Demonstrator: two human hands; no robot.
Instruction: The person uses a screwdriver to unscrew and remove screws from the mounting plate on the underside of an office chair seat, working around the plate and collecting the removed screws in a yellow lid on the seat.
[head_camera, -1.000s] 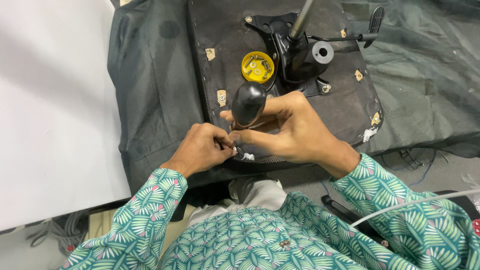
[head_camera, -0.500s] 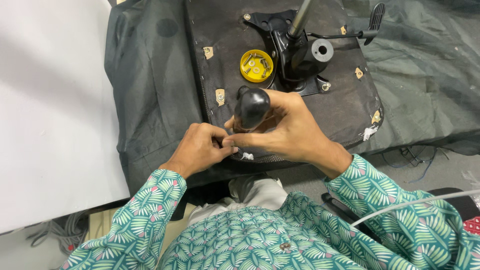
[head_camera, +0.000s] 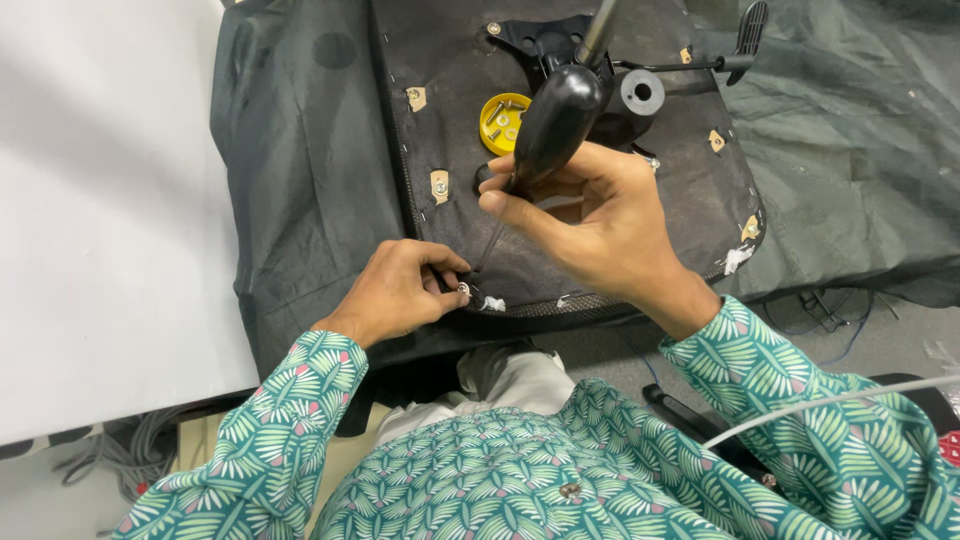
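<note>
Screwdriver (head_camera: 545, 135) gripped in my right hand (head_camera: 600, 225), tip angled down | left hand (head_camera: 400, 290) pinching small screw (head_camera: 464, 290) at upturned chair seat (head_camera: 560, 230) edge | yellow cap (head_camera: 502, 122) holding screws nearby

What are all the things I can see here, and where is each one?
Seat base: one, black fabric underside facing up, centre.
Dark cover sheet: one, grey-black, spread under and around the seat base.
White table: one, left side.
Screwdriver: one, black handle, thin shaft angled down toward the seat's near edge.
Screw: one, silver, at the screwdriver tip by the seat's near edge.
Yellow cap: one, holds a few screws, on the seat base.
Metal mechanism: one, black, with a lever, top centre.
Black ring: one, beside the mechanism.
Cables: several, on the floor, right.
Left hand: pinching the screw.
Right hand: gripping the screwdriver.
</note>
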